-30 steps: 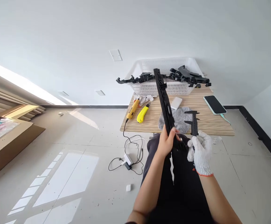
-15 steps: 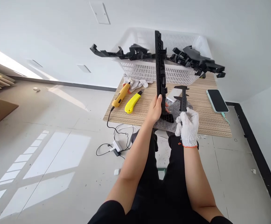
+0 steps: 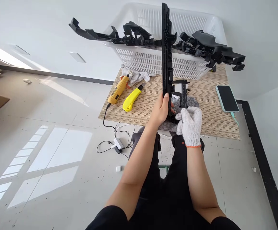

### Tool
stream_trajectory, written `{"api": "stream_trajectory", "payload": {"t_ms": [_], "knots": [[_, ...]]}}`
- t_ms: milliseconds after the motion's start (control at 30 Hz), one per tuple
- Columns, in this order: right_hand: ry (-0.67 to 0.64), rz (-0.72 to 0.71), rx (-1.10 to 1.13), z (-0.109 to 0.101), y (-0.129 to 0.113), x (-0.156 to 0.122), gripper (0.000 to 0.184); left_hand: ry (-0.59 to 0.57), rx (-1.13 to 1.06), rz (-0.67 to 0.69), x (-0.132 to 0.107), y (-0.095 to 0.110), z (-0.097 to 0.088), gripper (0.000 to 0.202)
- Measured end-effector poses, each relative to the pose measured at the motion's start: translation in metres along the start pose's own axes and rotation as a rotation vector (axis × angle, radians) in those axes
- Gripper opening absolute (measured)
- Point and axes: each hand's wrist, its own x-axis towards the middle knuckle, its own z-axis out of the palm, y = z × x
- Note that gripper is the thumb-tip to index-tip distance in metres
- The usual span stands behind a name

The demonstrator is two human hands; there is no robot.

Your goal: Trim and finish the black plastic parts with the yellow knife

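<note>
A long, narrow black plastic strip [image 3: 167,57] stands nearly straight, running near to far, its left edge straight and its right side stepped with ribs and projecting clips. Its near part sits in the left grip [image 3: 161,110]. Just right of it, the dark caliper [image 3: 184,95], marked with pale graduations, stands upright in the right grip [image 3: 190,124], jaws parted and pointing left; whether they touch the strip is unclear.
</note>
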Motion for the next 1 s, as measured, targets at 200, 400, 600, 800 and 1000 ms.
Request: {"api": "stream_trajectory", "payload": {"t_ms": [200, 400, 600, 800, 1000], "knots": [[-0.033, -0.005, -0.002, -0.002, 0.001, -0.002, 0.043, 0.004, -0.006, 0.011, 0.001, 0.000, 0.001, 0.057], [-0.009, -0.021, -0.006, -0.001, 0.003, -0.005, 0.039, 0.003, -0.018, 0.002, -0.001, -0.001, 0.000, 0.057], [0.034, -0.025, 0.031, 0.001, 0.002, -0.005, 0.043, -0.001, -0.044, -0.010, 0.001, -0.001, 0.000, 0.058], [0.074, -0.027, 0.027, 0.003, 0.001, -0.001, 0.046, -0.003, -0.041, -0.009, 0.001, 0.000, -0.002, 0.058], [0.095, -0.018, -0.006, 0.007, 0.002, 0.007, 0.043, -0.019, -0.023, -0.053, 0.001, 0.003, -0.003, 0.055]]}}
